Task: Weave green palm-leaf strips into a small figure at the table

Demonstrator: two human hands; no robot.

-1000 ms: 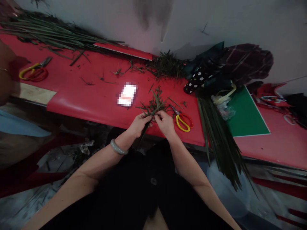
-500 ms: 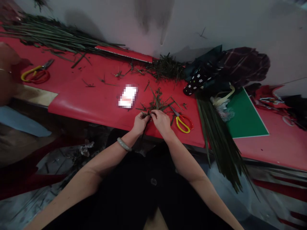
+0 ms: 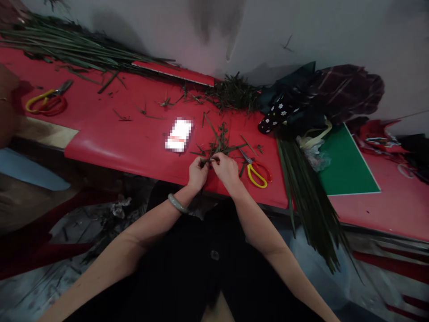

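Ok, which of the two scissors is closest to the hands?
The scissors just right of the right hand, by the leaf scraps. The other scissors lie far off at the table's left end.

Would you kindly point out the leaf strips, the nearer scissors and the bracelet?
leaf strips (image 3: pixel 219 144): head view, middle of the bunch.
nearer scissors (image 3: pixel 257 174): head view, yellow handle loop.
bracelet (image 3: pixel 176 204): head view, band on the left wrist.

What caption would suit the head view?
Both hands, left hand and right hand, pinch green leaf strips beside yellow scissors.

Single head-worn view looks down, fairly close, over a dim red table (image 3: pixel 127 138).
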